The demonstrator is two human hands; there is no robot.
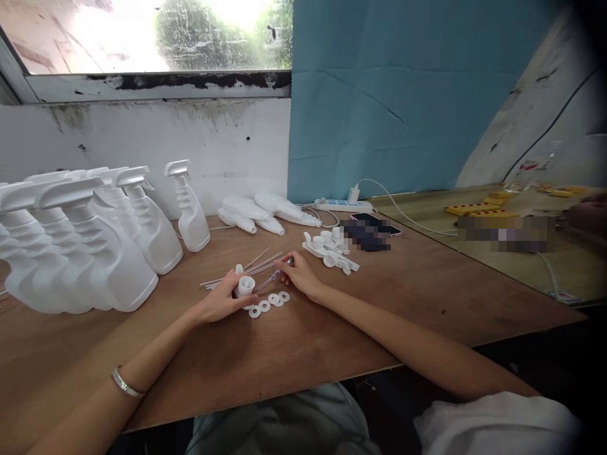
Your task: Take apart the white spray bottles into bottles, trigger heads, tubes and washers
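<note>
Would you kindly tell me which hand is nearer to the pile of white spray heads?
Right: the right hand is just left of the pile of white spray heads; the left hand is farther left, holding a white part.

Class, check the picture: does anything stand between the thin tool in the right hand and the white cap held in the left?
Nothing visible stands between the thin tool and the white cap; the white washers lie nearer the camera, outside that gap.

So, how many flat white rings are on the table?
5 rings at least: two beside the left hand, three bunched to their right. Overlaps or that hand may hide more.
</note>
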